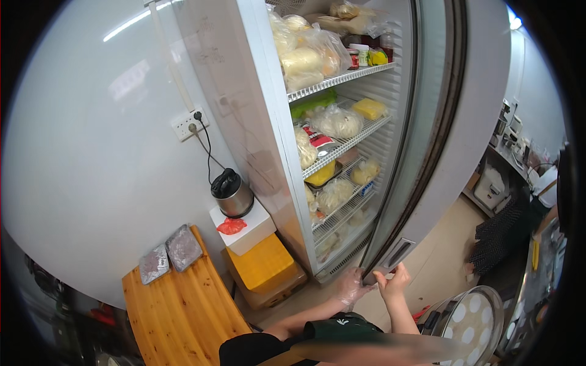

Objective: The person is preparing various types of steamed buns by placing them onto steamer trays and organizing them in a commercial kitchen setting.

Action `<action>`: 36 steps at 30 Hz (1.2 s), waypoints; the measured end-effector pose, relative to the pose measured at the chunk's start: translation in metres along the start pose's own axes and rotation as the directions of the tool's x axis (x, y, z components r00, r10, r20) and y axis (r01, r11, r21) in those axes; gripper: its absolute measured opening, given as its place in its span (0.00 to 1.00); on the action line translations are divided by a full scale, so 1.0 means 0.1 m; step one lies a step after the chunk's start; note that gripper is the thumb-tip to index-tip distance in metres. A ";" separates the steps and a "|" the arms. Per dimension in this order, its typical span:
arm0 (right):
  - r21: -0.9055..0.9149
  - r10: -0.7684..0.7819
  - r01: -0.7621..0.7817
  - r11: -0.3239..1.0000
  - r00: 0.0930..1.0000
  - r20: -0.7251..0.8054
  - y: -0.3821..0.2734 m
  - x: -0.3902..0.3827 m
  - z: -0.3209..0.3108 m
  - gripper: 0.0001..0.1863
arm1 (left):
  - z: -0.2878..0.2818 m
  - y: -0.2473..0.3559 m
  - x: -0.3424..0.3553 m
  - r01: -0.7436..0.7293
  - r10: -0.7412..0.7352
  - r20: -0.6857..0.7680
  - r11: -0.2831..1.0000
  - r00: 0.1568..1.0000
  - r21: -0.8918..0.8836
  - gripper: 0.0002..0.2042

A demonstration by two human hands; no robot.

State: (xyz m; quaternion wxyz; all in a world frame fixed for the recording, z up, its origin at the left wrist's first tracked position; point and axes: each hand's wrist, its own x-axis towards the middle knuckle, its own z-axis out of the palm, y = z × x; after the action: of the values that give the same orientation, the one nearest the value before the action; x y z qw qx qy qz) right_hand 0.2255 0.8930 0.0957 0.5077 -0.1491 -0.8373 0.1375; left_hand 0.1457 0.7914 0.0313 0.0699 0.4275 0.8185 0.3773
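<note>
A tall glass-door refrigerator (254,122) stands open before me. Its door (441,152) is swung out to the right, with a recessed handle (400,251) low on the frame. My left hand (351,288), in a clear plastic glove, has its fingers against the door's bottom corner. My right hand (395,282) grips the door just below the handle, thumb raised on its left side. On the wire shelves lie several bagged pale foods (336,121), a yellow block (369,108) and small jars (361,55). Part of my left fingers is hidden at the door edge.
To the left is a wooden table (177,305) with two wrapped dark packs (184,247). A steel pot (234,196) sits on a white box (259,227) above a yellow box (262,262). A round dotted tray (473,323) is at lower right. Another person (506,229) stands beyond the door.
</note>
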 end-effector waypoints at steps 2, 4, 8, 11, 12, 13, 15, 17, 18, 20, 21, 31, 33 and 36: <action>-0.003 0.002 -0.002 1.000 1.000 -0.006 -0.01 0.01 -0.03 0.33 | 0.06 -0.02 -0.02 -0.015 0.015 -0.005 1.000 1.000 -0.015 0.28; -0.005 0.007 -0.007 1.000 1.000 -0.013 0.01 0.00 -0.04 0.33 | 0.07 -0.01 -0.01 -0.029 0.029 -0.008 0.999 1.000 -0.028 0.29; -0.015 0.009 -0.008 1.000 1.000 0.017 0.06 -0.04 -0.05 0.34 | 0.06 0.03 -0.02 0.034 -0.033 0.047 0.999 0.998 -0.037 0.30; -0.015 -0.011 0.011 1.000 1.000 -0.003 0.08 -0.04 -0.04 0.34 | 0.05 0.07 -0.02 0.045 -0.043 0.049 0.999 0.998 -0.030 0.30; -0.012 -0.030 0.029 0.999 0.999 -0.030 0.09 -0.04 -0.04 0.33 | 0.04 0.09 -0.01 0.050 -0.048 0.054 0.998 0.997 -0.027 0.30; -0.010 -0.032 0.031 0.999 0.999 -0.028 0.08 -0.03 -0.04 0.33 | 0.04 0.09 -0.02 0.052 -0.051 0.052 0.998 0.997 -0.027 0.30; 0.012 -0.017 0.017 1.000 1.000 -0.011 0.06 -0.01 -0.05 0.33 | 0.05 0.09 -0.02 0.066 -0.064 0.055 0.998 0.996 -0.023 0.29; 0.005 -0.018 0.018 1.000 1.000 0.003 0.05 -0.01 -0.06 0.33 | 0.09 0.05 -0.02 0.055 -0.054 0.044 0.998 0.998 -0.029 0.29; -0.003 -0.017 0.017 1.000 1.000 0.015 0.05 -0.01 -0.06 0.33 | 0.10 0.04 -0.03 0.043 -0.042 0.035 0.998 0.998 -0.034 0.28; -0.001 -0.011 0.011 1.000 1.000 0.006 0.03 0.00 -0.06 0.33 | 0.10 0.05 -0.03 0.055 -0.054 0.031 0.998 0.998 -0.042 0.28; 0.001 -0.004 0.004 1.000 1.000 -0.004 0.02 0.00 -0.07 0.33 | 0.11 0.06 -0.04 0.067 -0.066 0.029 0.997 0.997 -0.049 0.28; 0.003 0.039 -0.039 0.999 0.996 0.078 -0.01 0.02 -0.12 0.31 | 0.03 0.11 -0.04 0.039 -0.039 0.001 0.999 0.999 -0.036 0.28; -0.028 0.052 -0.050 0.998 0.993 0.106 0.02 0.00 -0.13 0.32 | 0.02 0.12 -0.02 0.017 -0.017 0.009 1.000 1.000 -0.019 0.28; -0.053 0.069 -0.068 0.996 0.997 0.020 0.04 -0.02 -0.14 0.36 | 0.01 0.17 0.00 0.028 -0.028 0.052 0.999 0.998 0.017 0.28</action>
State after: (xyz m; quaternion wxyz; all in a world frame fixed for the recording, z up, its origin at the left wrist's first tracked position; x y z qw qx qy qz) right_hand 0.2397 0.8973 0.0987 0.4895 -0.1896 -0.8404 0.1346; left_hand 0.1577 0.7980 0.0419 0.0931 0.4263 0.8254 0.3582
